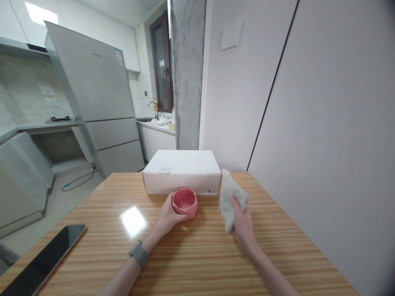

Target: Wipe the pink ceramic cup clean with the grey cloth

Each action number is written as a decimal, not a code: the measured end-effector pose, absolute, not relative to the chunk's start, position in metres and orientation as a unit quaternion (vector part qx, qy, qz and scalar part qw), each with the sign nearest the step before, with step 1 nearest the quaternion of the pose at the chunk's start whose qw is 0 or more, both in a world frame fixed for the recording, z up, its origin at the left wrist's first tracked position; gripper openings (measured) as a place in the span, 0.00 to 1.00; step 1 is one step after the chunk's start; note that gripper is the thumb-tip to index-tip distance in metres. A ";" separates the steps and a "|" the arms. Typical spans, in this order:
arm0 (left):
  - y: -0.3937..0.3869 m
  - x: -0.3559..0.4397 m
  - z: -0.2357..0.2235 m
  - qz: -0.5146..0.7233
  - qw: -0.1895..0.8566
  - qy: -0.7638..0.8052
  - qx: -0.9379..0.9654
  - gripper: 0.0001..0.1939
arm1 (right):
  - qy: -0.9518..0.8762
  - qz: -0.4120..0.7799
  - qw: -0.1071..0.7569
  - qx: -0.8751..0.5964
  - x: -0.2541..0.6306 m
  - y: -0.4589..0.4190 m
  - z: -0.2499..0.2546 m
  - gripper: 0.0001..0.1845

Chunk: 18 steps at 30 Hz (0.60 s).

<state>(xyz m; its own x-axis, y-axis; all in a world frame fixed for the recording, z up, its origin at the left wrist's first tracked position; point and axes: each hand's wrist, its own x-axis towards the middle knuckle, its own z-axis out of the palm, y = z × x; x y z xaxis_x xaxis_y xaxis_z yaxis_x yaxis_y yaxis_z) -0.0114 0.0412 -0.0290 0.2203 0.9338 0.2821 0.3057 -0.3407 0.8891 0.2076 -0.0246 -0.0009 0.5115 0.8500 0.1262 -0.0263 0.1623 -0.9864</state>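
Observation:
A small pink bowl with a wavy, notched rim is in front of the white box, near the middle of the table. My left hand wraps round its left and near side, thumb along the front. The inside of the bowl faces up towards me and looks bare. Off to the right, my right hand grips a light grey cloth, thumb on top and the other fingers hidden behind it. The cloth hangs bunched and slightly blurred, apart from the bowl.
A white closed box stands at the table's far edge. At the near left a black phone lies on the wooden table. A wall runs along the right. Beyond are a fridge and a sink counter.

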 end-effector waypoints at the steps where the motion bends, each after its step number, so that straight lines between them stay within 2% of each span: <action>1: 0.039 -0.010 -0.027 0.436 0.355 0.456 0.690 0.39 | -0.413 0.330 0.650 -0.546 0.196 -0.013 -0.005 0.29; 6: 0.025 -0.001 -0.013 0.474 0.270 0.449 0.708 0.40 | -0.561 0.307 0.613 -0.464 0.150 0.009 -0.030 0.25; 10: 0.015 0.007 -0.012 0.512 0.274 0.403 0.708 0.41 | -0.743 0.109 0.539 -0.382 0.147 -0.007 -0.038 0.22; 14: 0.008 0.010 -0.014 0.506 0.378 0.341 0.696 0.45 | -0.787 0.041 0.519 -0.331 0.157 -0.018 -0.033 0.20; 16: 0.008 0.008 -0.014 0.478 0.466 0.315 0.675 0.47 | -0.800 0.026 0.509 -0.315 0.161 -0.019 -0.030 0.20; 18: 0.010 0.003 -0.012 0.458 0.568 0.304 0.613 0.43 | -0.815 0.016 0.492 -0.305 0.164 -0.018 -0.028 0.21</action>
